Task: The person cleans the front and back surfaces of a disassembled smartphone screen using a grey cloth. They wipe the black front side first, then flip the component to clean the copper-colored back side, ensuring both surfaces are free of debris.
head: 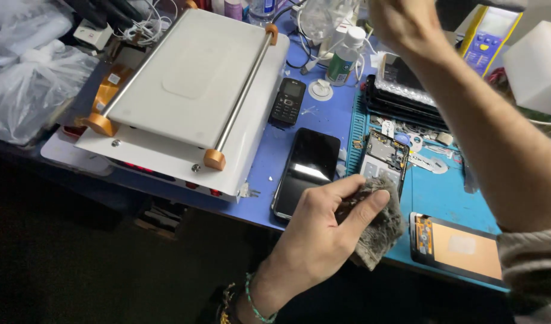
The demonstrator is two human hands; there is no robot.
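Note:
My left hand (323, 234) grips a grey fuzzy cloth (380, 231) near the front edge of the blue work mat (323, 120). Just beyond its fingers lies a black smartphone (307, 171), screen up, and an opened phone body with bare circuit parts (384, 157). My right hand (401, 21) is raised at the top of the view, above a stack of dark phones (404, 102); its fingers are curled and partly cut off by the frame, so what it holds is unclear. My right forearm crosses the right side of the view.
A white flat machine with orange-capped metal rods (185, 90) fills the left of the bench. A small black keypad phone (287, 101), a clear bottle (345, 57), a yellow-blue meter (490, 36), a screen panel (458, 246), plastic bags (29, 78) and cables lie about.

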